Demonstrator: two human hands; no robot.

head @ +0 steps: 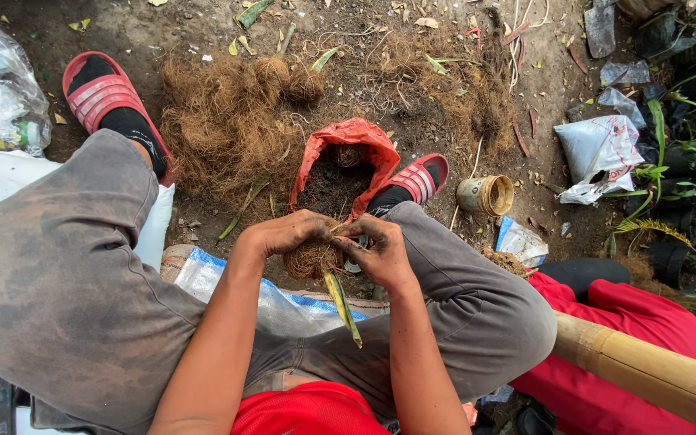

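Between the knees, over a blue-edged plastic sack (227, 278): both hands are on a fibre ball (312, 258), a brown coir bundle with a yellow-green leaf (342, 306) sticking out of it

- left hand (283, 234): fingers curled shut over the ball's top-left, thumb side on the fibres
- right hand (380, 250): fingers closed on the ball's right edge, soil-blackened tips pinching fibre; can't tell if they also hold a strand
- ball sits directly between the two hands, touching both; neither is clearly nearer
- leaf long axis runs from the ball down and slightly right, toward the person's body, tip free in the air above the sack
- red bag of dark soil (336, 169) stands open just beyond the hands, mouth facing the person
- loose coir heap (235, 121) lies on the ground further out, left of the bag
- small tin can (486, 195) on its side to the right, well apart
- red slippers: one (102, 93) far left, one (420, 177) just beside the bag
- bamboo pole (646, 370) at lower right, clear of the hands
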